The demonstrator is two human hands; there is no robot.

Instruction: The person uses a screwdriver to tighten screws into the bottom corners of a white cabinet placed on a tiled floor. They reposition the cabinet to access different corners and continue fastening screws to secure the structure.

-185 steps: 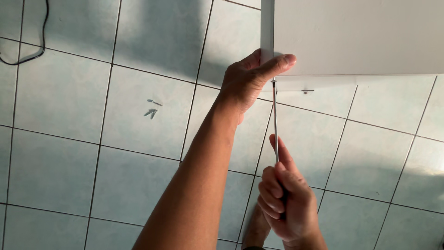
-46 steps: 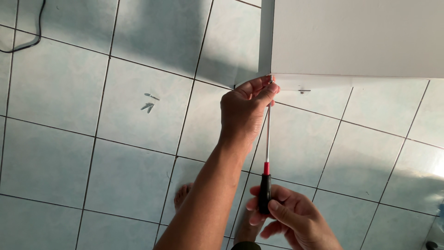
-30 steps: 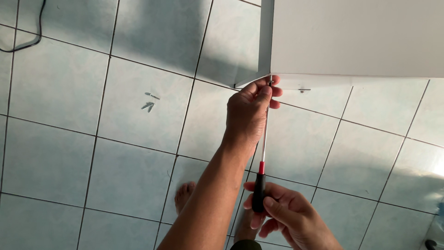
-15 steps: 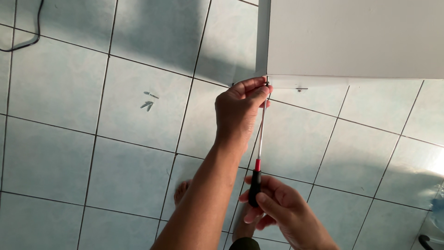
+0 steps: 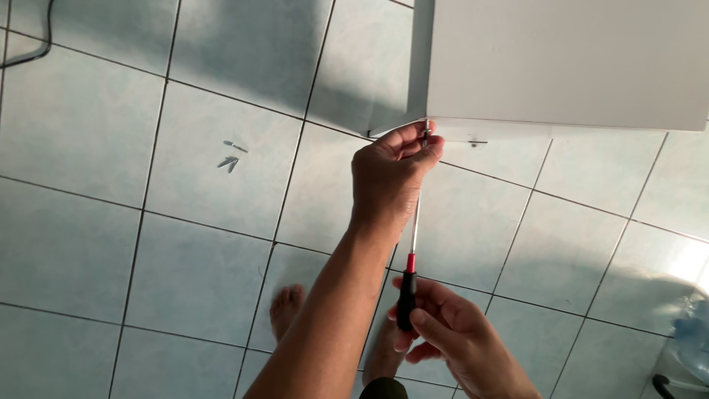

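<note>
Our left hand (image 5: 391,177) reaches up to the lower corner of the white panel (image 5: 561,63), its fingertips pinched around a small screw (image 5: 426,131) that sits against the panel's bottom edge. The thumb and forefinger close on the screw right where the tip of the screwdriver (image 5: 408,281) meets it.

Our right hand (image 5: 450,332) is lower in the view, fingers wrapped around the screwdriver's black handle, with the red collar just above our grip. The thin metal shaft runs nearly straight up from there, passing behind the left hand's palm to the screw at the panel's corner.

The white panel fills the upper right of the view, and its underside shows a second small fitting (image 5: 477,142) just beside the corner we are working at.

Below us lies the tiled floor (image 5: 148,244), pale blue-green with dark grout lines. A few loose screws (image 5: 230,157) lie together on 1 tile, well apart from our hands. Our bare foot (image 5: 284,310) shows on the floor beside the left forearm.
</note>
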